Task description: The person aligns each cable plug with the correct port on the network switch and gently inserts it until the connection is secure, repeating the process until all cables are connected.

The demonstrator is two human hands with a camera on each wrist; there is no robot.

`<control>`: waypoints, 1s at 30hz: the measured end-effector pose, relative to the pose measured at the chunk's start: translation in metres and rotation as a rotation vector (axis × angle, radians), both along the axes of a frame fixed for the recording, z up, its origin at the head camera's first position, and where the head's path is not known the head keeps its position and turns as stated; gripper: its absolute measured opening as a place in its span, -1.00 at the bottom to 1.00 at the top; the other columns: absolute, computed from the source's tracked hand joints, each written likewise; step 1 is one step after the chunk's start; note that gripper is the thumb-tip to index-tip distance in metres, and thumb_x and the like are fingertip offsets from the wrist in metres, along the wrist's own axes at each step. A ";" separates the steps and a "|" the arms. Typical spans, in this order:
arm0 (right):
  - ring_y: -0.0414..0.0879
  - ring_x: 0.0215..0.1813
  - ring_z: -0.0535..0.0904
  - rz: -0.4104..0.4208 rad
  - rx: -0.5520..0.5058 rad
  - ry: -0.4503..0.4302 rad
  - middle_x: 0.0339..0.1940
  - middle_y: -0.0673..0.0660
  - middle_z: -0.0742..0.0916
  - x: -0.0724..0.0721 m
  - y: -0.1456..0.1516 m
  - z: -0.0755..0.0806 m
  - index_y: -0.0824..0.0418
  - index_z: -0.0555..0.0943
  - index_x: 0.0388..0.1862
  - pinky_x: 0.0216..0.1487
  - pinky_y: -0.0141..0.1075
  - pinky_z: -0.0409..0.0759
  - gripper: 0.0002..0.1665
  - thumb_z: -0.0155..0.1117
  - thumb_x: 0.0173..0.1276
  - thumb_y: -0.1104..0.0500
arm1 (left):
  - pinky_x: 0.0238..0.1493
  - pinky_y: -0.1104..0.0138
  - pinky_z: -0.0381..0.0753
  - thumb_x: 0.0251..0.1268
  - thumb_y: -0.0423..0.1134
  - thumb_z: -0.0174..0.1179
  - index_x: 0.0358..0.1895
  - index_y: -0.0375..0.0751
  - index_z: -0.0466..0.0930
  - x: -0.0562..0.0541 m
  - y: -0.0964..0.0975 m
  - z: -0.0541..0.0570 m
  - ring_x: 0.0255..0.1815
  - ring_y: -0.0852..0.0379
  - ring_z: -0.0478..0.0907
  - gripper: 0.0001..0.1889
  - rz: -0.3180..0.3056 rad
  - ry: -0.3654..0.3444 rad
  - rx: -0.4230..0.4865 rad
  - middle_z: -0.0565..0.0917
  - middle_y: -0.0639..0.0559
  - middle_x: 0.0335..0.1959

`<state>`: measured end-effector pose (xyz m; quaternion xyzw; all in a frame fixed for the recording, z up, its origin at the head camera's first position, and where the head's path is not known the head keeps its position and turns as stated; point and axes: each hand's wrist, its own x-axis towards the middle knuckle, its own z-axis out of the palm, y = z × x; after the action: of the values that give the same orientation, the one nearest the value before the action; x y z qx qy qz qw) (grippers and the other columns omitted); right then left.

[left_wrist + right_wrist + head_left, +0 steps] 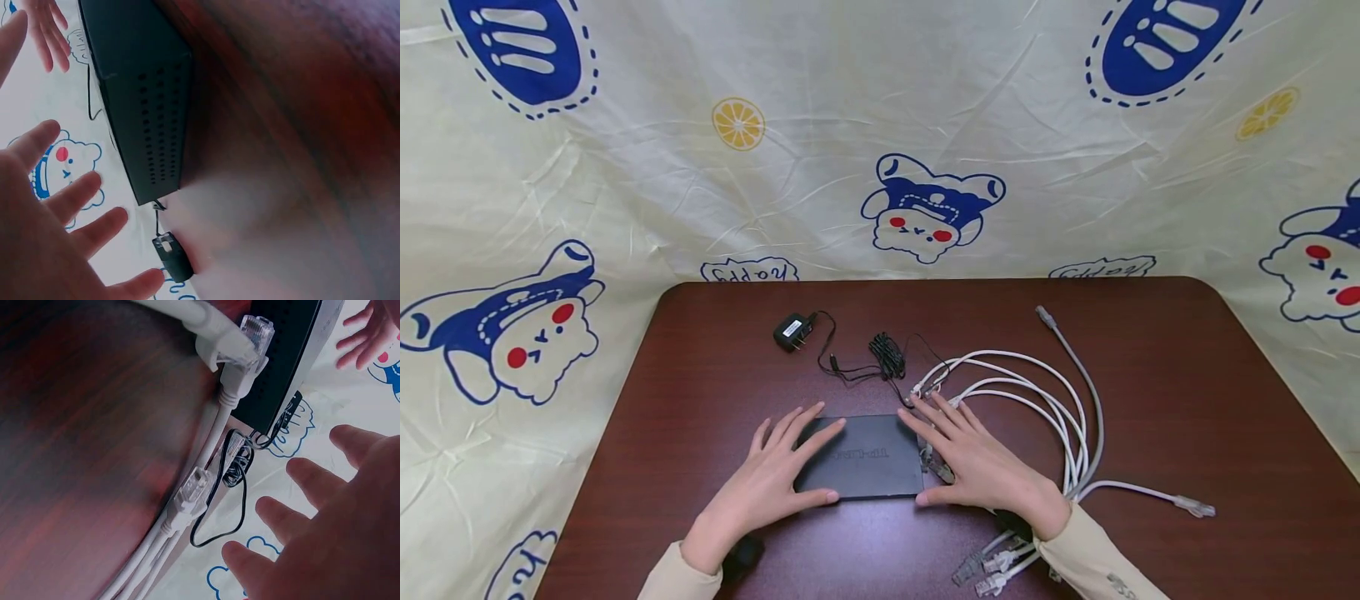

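A flat dark TP-LINK network switch (859, 458) lies near the front of the table, with vent holes along its side in the left wrist view. My left hand (775, 475), fingers spread, is at its left end, thumb by the front corner. At the right end is my right hand (970, 458), also spread, its fingertips over the back right corner. Neither hand curls round anything. White network cables (1037, 367) with clear plugs run behind and under my right hand and wrist, partly hidden there. In the right wrist view, a clear plug (257, 337) sits close to the switch's side.
Behind the switch, a black power adapter (793, 332) lies at the back left, its cord ending in a bundled coil (887, 357). Loose cable plugs (992, 575) lie at the front right, another (1195, 507) further right. A patterned cloth (820, 208) hangs behind the table.
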<state>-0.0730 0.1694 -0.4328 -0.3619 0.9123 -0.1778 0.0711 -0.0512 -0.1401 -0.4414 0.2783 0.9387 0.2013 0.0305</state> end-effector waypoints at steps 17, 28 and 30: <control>0.22 0.50 -0.08 0.018 0.001 -0.036 0.52 0.22 0.15 -0.004 -0.014 -0.009 0.13 0.08 0.53 0.34 0.23 -0.03 0.20 0.38 0.06 -0.34 | 0.22 -0.32 -0.02 -0.08 0.26 0.38 0.47 0.00 0.20 -0.004 -0.011 -0.006 0.42 -0.27 0.07 -0.01 0.024 -0.127 0.049 0.13 -0.17 0.46; 0.23 0.50 -0.05 0.033 0.007 -0.006 0.50 0.24 0.19 -0.009 -0.019 -0.015 0.19 0.12 0.52 0.34 0.23 0.00 0.22 0.39 0.03 -0.35 | 0.21 -0.32 -0.01 -0.14 0.25 0.43 0.45 -0.07 0.22 -0.014 -0.007 -0.006 0.40 -0.24 0.10 0.03 -0.011 -0.112 0.021 0.19 -0.19 0.41; 0.23 0.49 -0.02 0.040 0.000 0.009 0.48 0.25 0.23 -0.010 -0.020 -0.016 0.20 0.14 0.51 0.33 0.23 0.01 0.22 0.40 0.01 -0.36 | 0.21 -0.31 0.01 -0.15 0.23 0.44 0.44 -0.08 0.23 -0.016 -0.006 -0.006 0.39 -0.21 0.12 0.02 -0.019 -0.112 0.022 0.22 -0.18 0.40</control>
<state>-0.0829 0.1499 -0.4488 -0.3808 0.9052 -0.1749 0.0704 -0.0669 -0.1457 -0.4473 0.2761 0.9304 0.2267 0.0819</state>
